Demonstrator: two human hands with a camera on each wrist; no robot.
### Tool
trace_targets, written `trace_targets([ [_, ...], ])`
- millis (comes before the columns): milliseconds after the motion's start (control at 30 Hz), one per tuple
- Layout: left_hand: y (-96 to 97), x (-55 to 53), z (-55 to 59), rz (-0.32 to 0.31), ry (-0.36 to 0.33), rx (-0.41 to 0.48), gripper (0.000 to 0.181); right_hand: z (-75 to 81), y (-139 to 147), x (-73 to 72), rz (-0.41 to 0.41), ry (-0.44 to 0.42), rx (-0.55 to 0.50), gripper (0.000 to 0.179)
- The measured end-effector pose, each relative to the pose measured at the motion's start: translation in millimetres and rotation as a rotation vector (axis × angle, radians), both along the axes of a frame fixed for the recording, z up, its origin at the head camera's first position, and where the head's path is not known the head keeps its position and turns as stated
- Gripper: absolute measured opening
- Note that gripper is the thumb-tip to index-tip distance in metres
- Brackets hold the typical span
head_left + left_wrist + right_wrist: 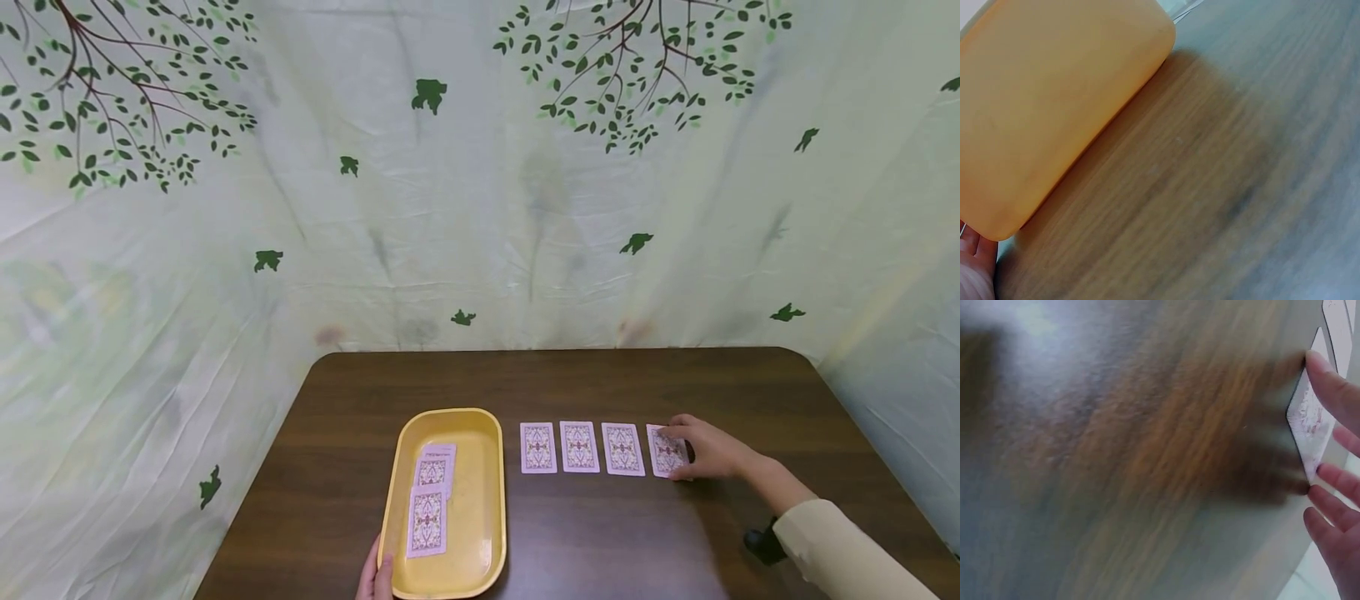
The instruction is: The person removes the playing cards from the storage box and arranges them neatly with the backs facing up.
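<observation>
Rightmost ornate-backed card in the right hand grip's pinch, yellow tray in left hand

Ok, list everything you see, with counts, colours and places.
Table: 1, brown, foreground
Cloth: at least 1, pale, leaf-printed, behind table
Tray: 1, yellow, on table's left half
Tray cards: at least 2, pale purple, overlapping inside
Row cards: 4, pale purple, right of tray
Dark object: 1, black, over table's right side
Sleeve: 1, cream, lower right
Left hand: 1, bare, gripping tray's left edge
Right hand: 1, bare, on rightmost row card
</observation>
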State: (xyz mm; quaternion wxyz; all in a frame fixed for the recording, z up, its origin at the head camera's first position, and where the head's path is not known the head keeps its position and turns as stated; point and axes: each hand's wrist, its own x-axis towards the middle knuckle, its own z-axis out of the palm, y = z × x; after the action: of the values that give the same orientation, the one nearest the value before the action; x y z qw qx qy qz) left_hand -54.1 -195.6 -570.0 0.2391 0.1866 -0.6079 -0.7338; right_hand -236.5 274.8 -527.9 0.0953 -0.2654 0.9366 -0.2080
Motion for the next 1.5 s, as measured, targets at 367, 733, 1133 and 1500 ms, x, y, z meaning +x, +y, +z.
trace_targets([
  [367, 1.0, 0.2, 0.2, -0.013, 0.032, 0.000, 0.031, -4.7, 6.5, 4.5, 0.040, 0.035, -0.009, 0.062],
  [733, 0.8, -0.7, 0.0, -0.002, 0.032, 0.041, 0.032, -4.9, 5.4, 5.8, 0.024, 0.018, -0.015, 0.061],
  [1133, 2.0, 0.4, 1.0, 0.018, 0.027, 0.078, 0.031, -4.9, 5.9, 5.3, 0.010, -0.005, -0.012, 0.061],
  [1500, 1.4, 0.6, 3.2, -0.002, -0.003, 0.053, 0.029, -1.6, 4.0, 7.5, -0.007, -0.016, -0.062, 0.061],
])
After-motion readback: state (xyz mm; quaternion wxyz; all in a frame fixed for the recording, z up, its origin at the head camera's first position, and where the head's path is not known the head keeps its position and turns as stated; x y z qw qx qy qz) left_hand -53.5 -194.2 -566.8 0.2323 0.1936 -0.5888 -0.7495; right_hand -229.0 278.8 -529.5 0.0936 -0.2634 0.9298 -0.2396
